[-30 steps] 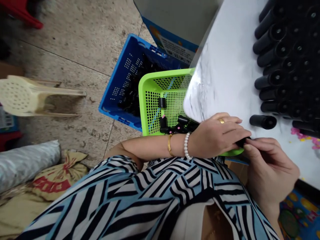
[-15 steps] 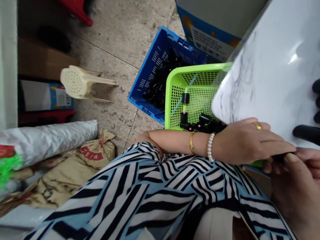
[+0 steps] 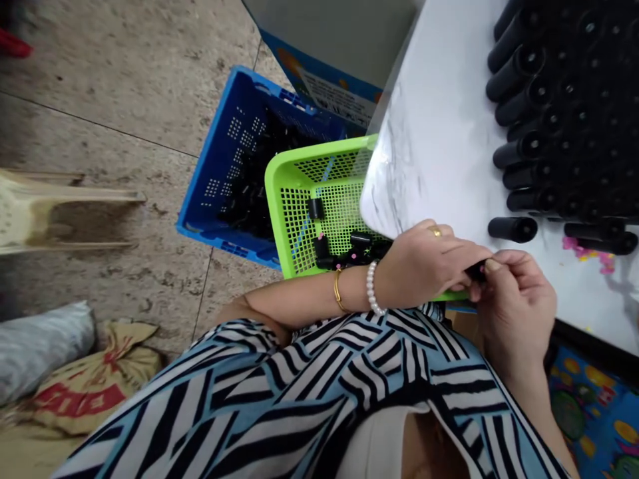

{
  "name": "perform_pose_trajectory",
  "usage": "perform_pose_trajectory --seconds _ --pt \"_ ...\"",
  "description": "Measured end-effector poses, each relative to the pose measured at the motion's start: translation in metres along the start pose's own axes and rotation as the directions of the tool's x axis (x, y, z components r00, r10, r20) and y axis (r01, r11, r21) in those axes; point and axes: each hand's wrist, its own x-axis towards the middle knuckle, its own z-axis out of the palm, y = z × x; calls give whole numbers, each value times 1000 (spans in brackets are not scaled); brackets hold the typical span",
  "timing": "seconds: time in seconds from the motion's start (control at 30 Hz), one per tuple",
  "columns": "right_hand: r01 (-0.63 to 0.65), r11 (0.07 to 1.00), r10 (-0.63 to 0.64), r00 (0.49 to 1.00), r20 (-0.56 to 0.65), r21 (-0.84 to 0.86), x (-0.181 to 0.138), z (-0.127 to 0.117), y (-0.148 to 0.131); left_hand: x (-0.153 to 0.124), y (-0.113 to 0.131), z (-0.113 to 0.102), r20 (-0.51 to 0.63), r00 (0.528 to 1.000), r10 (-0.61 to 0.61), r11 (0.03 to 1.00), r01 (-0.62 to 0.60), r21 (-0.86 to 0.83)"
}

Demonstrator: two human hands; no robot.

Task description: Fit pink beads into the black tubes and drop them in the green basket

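Observation:
My left hand point(image 3: 424, 266), with a ring, a pearl bracelet and a gold bangle at the wrist, has its fingers closed on a small black cylindrical piece point(image 3: 476, 271). From the other side, my right hand point(image 3: 519, 303) pinches the end of the same piece, thumb and forefinger together. A pink spot shows at that end. Fingers hide much of the piece. Both hands are over the near edge of the white marbled table point(image 3: 439, 153). Below and left of them, a green basket point(image 3: 279, 219) holds several black cylinders point(image 3: 316, 209), some with pink spots.
Many black tubes point(image 3: 519, 156) are packed together on the table, with small pink bits point(image 3: 586, 254) beside them. A blue crate point(image 3: 227, 126) of black pieces stands on the floor behind the basket. A cream stool point(image 3: 34, 209) and a tied sack point(image 3: 94, 386) are at left.
The view has swung right, bringing the rows of black tubes and the pink bits into sight. Both hands remain together on the small black piece.

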Motion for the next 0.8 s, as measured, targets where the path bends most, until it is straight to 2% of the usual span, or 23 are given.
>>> perform_pose_trajectory --seconds 0.1,0.2,0.4,0.5,0.67,0.8 --pt "-7 1000 7 1000 -27 -28 -3 7 -5 1 3 -4 53 998 -44 999 45 -16" --pt "49 996 -54 996 -70 -69 0 9 -3 3 3 -7 78 995 -60 998 62 -28" --pt "79 997 -79 990 120 0 10 -10 13 2 -1 -1 44 999 -23 998 25 -50" --pt "122 992 -126 982 141 39 8 -18 16 3 -5 4 -18 1000 8 999 -9 -54" --pt "211 966 -208 977 36 -147 -9 -19 23 3 -6 13 -32 999 -2 1000 3 13" --pt "333 893 -328 942 68 -301 -8 -18 22 3 -4 4 37 999 8 1000 -8 12"
